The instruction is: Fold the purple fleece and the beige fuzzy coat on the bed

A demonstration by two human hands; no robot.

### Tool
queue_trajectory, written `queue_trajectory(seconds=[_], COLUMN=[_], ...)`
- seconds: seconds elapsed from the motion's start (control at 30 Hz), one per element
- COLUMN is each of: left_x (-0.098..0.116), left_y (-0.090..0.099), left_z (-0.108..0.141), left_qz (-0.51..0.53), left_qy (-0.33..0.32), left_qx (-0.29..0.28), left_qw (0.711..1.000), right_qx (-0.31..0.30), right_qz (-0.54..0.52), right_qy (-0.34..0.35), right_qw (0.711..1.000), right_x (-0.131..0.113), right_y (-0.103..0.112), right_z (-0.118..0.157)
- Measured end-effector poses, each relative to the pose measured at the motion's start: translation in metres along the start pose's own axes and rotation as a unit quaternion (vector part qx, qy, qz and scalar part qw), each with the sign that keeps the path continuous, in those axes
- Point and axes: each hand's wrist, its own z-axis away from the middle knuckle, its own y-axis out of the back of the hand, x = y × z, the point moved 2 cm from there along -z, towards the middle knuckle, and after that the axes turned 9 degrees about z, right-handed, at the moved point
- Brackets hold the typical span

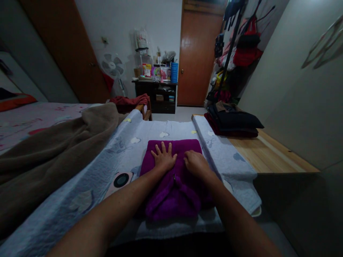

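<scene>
A purple zip-up jacket, folded into a compact rectangle, lies on the grey-blue patterned sheet in front of me. Its collar and a small zipper pull are on the side nearest me. My left hand presses flat on the jacket's upper left part, fingers spread. On the upper right part rests my right hand, its fingers curled down against the fabric. Whether a bit of cloth is pinched in them is hidden. A pink device with a round black face lies left of the jacket, partly behind my left forearm.
A brown blanket is heaped to the left. Dark folded clothes are stacked on a wooden board at the right. Farther back stand a white fan, a black cabinet and a wooden door.
</scene>
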Motion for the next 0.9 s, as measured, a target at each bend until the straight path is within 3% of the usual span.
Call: queue_trajectory(seconds=[0.07, 0.17, 0.33, 0.53, 0.7, 0.9], left_x=[0.0, 0.0, -0.001, -0.006, -0.031, -0.074], left_y=[0.001, 0.001, 0.004, 0.005, 0.007, 0.007], left_z=[0.0, 0.001, 0.002, -0.007, -0.027, -0.051], left_qz=[-0.011, -0.023, -0.022, -0.006, 0.002, 0.013], left_qy=[0.0, -0.004, -0.03, -0.11, -0.161, -0.114], left_qx=[-0.001, 0.007, 0.019, -0.032, -0.092, -0.092], left_qw=[1.0, 1.0, 0.999, 0.993, 0.983, 0.989], right_qx=[0.075, 0.095, 0.119, 0.112, 0.123, 0.136], right_qz=[-0.013, -0.027, -0.005, 0.015, 0.02, 0.018], right_qy=[-0.007, -0.043, -0.05, -0.062, -0.061, -0.061], right_qw=[0.997, 0.994, 0.992, 0.992, 0.99, 0.989], right_x=[-0.007, -0.011, -0.012, -0.015, -0.016, -0.016], right_y=[-0.008, -0.038, -0.075, -0.079, -0.083, -0.083], right_z=[-0.029, -0.054, -0.055, -0.056, -0.056, -0.055])
